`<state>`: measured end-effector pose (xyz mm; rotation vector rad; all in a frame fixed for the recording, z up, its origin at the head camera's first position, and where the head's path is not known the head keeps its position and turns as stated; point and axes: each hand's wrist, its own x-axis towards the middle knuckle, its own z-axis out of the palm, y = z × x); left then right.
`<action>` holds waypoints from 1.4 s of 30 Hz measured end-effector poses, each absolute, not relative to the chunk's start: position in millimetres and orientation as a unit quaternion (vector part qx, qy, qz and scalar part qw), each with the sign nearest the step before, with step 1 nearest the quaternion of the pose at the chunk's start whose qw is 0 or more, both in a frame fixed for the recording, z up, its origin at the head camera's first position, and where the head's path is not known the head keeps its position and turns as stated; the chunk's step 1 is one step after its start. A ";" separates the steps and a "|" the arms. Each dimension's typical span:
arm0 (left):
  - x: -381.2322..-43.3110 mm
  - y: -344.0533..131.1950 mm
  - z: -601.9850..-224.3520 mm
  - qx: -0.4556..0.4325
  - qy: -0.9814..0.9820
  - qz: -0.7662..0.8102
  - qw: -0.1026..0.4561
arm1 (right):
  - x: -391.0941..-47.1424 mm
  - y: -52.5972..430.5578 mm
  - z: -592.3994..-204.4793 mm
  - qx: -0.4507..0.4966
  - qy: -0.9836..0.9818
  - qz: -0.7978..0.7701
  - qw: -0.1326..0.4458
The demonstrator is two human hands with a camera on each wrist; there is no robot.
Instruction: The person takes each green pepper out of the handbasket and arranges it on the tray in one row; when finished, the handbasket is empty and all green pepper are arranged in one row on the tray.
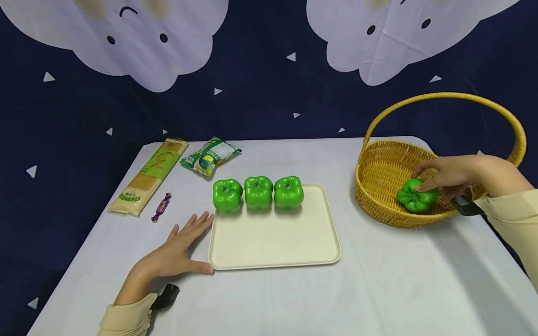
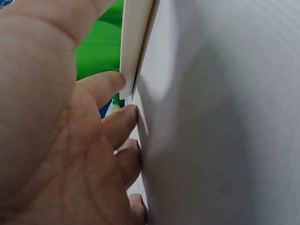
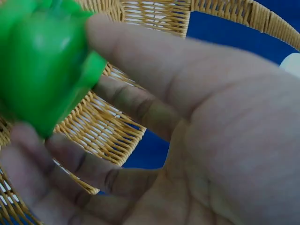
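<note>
My right hand (image 1: 449,175) grips a green bell pepper (image 1: 414,196) inside the wicker basket (image 1: 374,205), thumb on one side and fingers curled round the other. In the right wrist view the bell pepper (image 3: 42,61) shows between thumb and fingertips, with woven basket wall behind. Three more green bell peppers (image 1: 258,192) stand in a row along the back edge of the cream tray (image 1: 273,242). My left hand (image 1: 180,249) lies with spread fingers at the tray's left edge; in the left wrist view a fingertip touches the tray's rim (image 2: 133,42).
On the left lie a noodle packet (image 1: 149,177), a green snack bag (image 1: 211,156) and a small purple wrapped candy (image 1: 161,207). The basket's tall handle (image 1: 445,95) arches over its opening. A dark blue cloth with clouds hangs behind the white table (image 1: 294,303).
</note>
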<state>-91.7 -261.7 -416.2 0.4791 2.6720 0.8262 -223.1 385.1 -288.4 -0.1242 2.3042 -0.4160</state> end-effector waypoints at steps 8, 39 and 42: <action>-91.9 -261.2 -415.4 0.168 0.930 0.290 0.153 | -222.3 386.6 -287.4 -0.044 0.894 -0.189 0.404; -92.3 -261.2 -416.2 0.166 0.932 0.285 0.152 | -212.0 372.0 -300.3 -0.094 0.906 -0.188 0.368; -92.1 -261.4 -417.0 0.165 0.932 0.285 0.152 | -212.5 371.3 -300.8 -0.093 0.904 -0.189 0.371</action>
